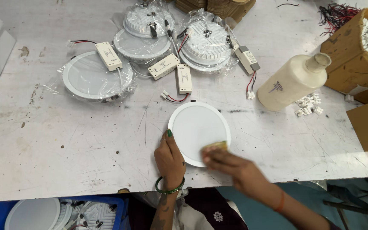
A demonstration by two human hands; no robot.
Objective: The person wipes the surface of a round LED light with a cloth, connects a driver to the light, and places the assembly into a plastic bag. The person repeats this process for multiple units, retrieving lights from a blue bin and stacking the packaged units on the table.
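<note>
A round white panel light [196,125] lies face up on the scratched white table [64,145], near its front edge. My left hand [169,157] rests on the light's left rim, thumb against the edge, steadying it. My right hand [231,164] is blurred with motion and presses a small yellowish pad [216,145] onto the light's lower right face.
Several bagged round lights [92,76] with white driver boxes [108,56] and wires lie at the back. A cream bottle [292,81] lies on its side at right, beside small white connectors [308,105] and a cardboard box [354,55]. A blue bin [122,204] of lights sits below the table.
</note>
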